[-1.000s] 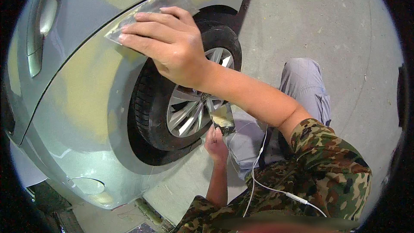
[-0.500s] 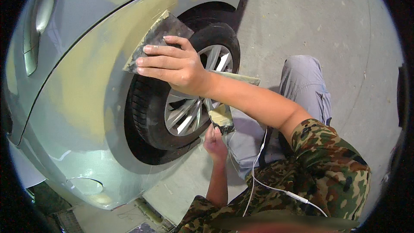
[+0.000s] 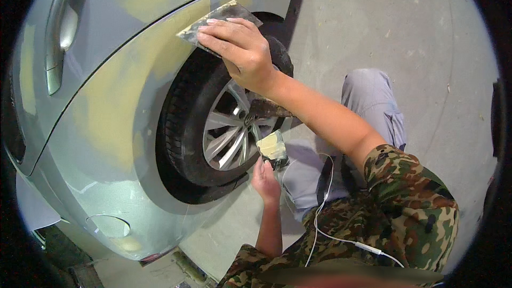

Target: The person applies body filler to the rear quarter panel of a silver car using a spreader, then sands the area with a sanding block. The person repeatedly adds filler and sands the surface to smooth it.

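Observation:
My right hand is closed on a flat, grey, putty-stained spreader. Pale putty lines the blade's far edge, which lies against the silver car panel above the wheel arch. Yellow filler patches cover much of that panel. Lower down, my left hand grips a small putty board with a lump of yellow putty on it, in front of the wheel. A dark, stained flat piece shows beside my right forearm; what holds it up is hidden.
A door handle stands out at upper left. The round fuel flap sits at lower left. My bent knee in grey trousers is at right above the concrete floor. A white cable hangs across my camouflage shirt.
My right hand has moved up and slightly right with the spreader along the wheel arch. The dark flat piece shows more of its face. My left hand has hardly moved.

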`<state>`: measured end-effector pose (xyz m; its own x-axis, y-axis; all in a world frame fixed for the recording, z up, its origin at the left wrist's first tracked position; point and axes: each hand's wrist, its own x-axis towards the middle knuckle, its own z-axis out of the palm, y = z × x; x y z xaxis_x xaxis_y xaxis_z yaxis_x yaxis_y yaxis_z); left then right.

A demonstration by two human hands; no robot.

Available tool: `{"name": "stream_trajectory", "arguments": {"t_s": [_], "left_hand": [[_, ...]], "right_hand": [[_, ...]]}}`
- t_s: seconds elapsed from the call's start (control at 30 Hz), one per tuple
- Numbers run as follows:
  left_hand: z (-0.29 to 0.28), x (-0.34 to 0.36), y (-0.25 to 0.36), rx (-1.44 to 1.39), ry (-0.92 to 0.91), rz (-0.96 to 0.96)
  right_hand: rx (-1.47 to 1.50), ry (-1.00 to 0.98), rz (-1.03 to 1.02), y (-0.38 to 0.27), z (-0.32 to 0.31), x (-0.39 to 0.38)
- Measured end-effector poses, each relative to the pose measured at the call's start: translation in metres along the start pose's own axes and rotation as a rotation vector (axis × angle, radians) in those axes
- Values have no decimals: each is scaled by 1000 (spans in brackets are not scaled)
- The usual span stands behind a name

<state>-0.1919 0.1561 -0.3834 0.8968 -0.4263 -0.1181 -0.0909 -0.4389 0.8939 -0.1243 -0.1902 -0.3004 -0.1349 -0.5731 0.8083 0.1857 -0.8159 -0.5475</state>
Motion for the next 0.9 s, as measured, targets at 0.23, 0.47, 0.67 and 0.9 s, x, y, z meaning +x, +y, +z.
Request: {"name": "stream_trajectory", "arguments": {"t_s": [0.23,0.47,0.67,0.9], "left_hand": [[0,3,3,9,11,-42],[-6,2,0,74,-12,92],[-5,4,-1,73,-18,107],[-1,0,0,-17,-29,56]], "right_hand": [[-11,31,-64,-8,17,1],[42,46,-29,-11,35,-18],[48,-36,-37,-12,31,-50],[-31,-47,-35,-20,1,-18]]}}
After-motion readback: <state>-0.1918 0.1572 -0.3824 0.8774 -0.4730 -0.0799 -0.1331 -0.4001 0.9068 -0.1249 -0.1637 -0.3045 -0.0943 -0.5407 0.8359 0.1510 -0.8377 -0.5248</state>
